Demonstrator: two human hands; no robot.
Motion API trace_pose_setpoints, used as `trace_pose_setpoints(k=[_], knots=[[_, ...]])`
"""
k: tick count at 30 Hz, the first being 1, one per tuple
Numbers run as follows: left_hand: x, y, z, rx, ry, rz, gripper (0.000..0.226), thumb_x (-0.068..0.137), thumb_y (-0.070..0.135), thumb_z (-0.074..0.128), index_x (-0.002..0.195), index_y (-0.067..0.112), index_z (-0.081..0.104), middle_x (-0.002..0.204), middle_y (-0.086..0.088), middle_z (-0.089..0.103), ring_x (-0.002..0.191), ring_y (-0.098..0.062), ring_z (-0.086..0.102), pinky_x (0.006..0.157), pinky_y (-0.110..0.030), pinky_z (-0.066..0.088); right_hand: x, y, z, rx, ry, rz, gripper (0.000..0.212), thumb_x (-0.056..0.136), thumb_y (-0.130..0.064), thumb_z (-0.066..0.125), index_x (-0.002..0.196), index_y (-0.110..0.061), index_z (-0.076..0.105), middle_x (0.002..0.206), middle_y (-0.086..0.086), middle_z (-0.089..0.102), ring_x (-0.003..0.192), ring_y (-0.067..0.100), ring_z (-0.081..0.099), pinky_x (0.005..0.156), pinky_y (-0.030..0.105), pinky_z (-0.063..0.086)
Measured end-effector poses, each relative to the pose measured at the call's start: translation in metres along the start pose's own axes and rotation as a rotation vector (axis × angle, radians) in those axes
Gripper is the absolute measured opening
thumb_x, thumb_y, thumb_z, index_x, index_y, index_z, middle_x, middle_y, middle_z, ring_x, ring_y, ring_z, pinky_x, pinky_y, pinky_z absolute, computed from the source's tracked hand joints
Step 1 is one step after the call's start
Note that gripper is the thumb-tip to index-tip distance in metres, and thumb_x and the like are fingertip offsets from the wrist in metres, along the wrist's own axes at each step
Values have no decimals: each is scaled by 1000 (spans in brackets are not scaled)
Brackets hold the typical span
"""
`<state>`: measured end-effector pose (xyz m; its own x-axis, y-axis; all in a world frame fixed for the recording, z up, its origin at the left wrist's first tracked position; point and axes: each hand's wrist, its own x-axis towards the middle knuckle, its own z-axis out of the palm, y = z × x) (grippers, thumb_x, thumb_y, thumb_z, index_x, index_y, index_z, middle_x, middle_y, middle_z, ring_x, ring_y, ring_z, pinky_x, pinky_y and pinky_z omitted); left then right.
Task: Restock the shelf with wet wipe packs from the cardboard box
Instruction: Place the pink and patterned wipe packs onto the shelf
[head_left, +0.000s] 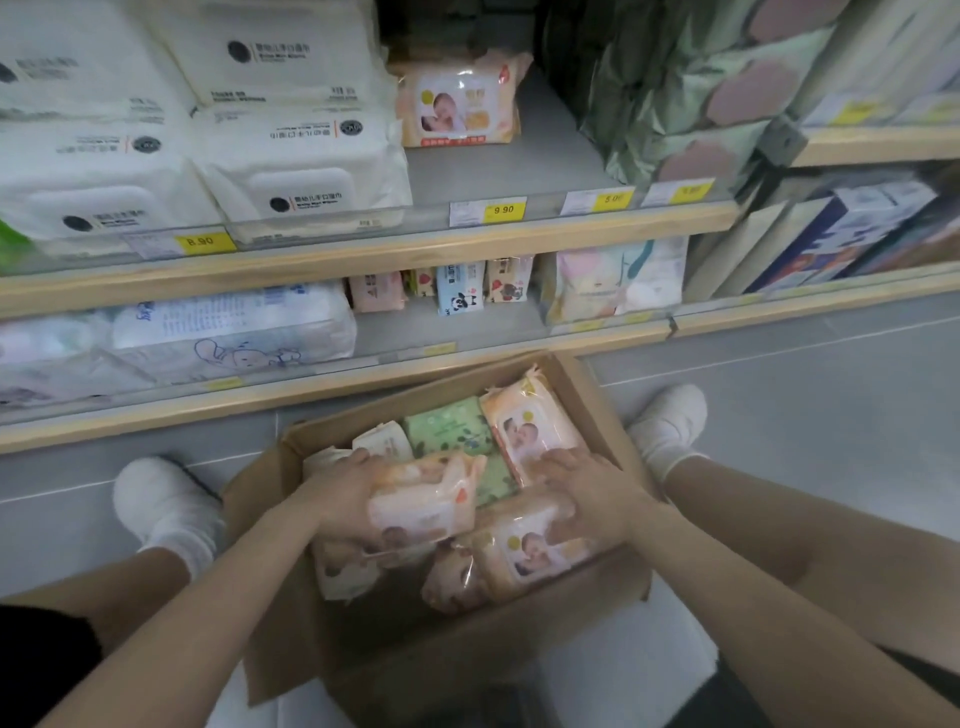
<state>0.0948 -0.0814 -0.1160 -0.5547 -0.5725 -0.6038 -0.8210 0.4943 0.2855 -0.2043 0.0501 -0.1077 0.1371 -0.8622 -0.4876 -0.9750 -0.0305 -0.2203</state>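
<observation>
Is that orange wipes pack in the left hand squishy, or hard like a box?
Probably squishy. The orange pack bends and wrinkles where the left hand grips it, so it looks soft, not stiff. Its shiny plastic wrap could be a little slippery. It won't roll, since it's flattish, and it seems unlikely to break if dropped back into the cardboard box.

Wipe packs in the open box (597, 410)

My left hand (343, 493) grips an orange pack (421, 499); one matching pack (460, 101) stands on the shelf (545, 156).
</observation>
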Motion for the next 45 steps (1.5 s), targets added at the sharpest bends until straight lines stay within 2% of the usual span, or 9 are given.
trace_pose_setpoints(k=[5,10,16,21,27,33,37,41,45], knots=[[1,-18,13,-88,24,-5,113,35,80,61,132,26,36,128,2,43,111,-17,46,93,-34,44,9,4,12,-39,-123,54,91,68,-58,68,145,-27,30,147,1,37,136,23,27,116,42,19],[3,-15,12,-74,10,-4,116,34,79,59,133,24,36,127,2,43,112,-16,46,93,-31,43,18,2,10,-82,-236,87,96,53,-61,70,137,-26,38,133,6,37,127,29,29,105,54,34],[-1,-12,6,-117,41,10,108,33,78,62,125,25,43,114,5,48,101,-14,48,91,-31,44,12,-8,3,-154,-238,51,97,60,-52,73,142,-24,28,142,5,40,134,29,31,113,50,20],[-7,-11,-29,-24,110,13,99,32,79,60,115,26,48,101,6,45,93,-14,48,86,-32,45,1,-10,-9,-153,-133,68,82,57,-49,74,129,-35,37,115,1,59,112,25,49,101,42,28],[-20,-8,-116,50,279,30,92,37,75,69,112,25,51,100,5,48,89,-15,50,79,-32,46,-1,8,-91,31,59,124,77,57,-54,77,121,-28,41,113,-1,60,110,23,52,90,38,30],[-33,-10,-197,75,496,36,90,33,69,68,109,22,55,95,6,48,89,-19,52,77,-33,47,19,10,-199,-58,361,114,71,57,-50,80,110,-20,43,85,-4,46,90,22,46,82,37,30],[-31,-24,-226,18,585,16,84,43,52,86,114,20,56,99,1,49,91,-18,50,79,-33,45,43,18,-255,-83,545,125,71,56,-52,81,105,-20,43,85,-1,49,92,23,46,83,37,29],[-24,-38,-245,14,588,-23,86,41,54,86,115,20,56,96,4,47,88,-17,50,79,-35,47,76,24,-302,-51,685,137,68,56,-52,82,97,-20,38,86,3,49,88,21,40,83,38,27],[-20,-41,-254,-19,577,6,90,35,62,78,114,24,56,94,6,47,87,-15,50,78,-33,45,120,31,-334,-109,781,130,74,58,-49,82,115,-20,44,98,7,57,102,28,50,90,41,29]])
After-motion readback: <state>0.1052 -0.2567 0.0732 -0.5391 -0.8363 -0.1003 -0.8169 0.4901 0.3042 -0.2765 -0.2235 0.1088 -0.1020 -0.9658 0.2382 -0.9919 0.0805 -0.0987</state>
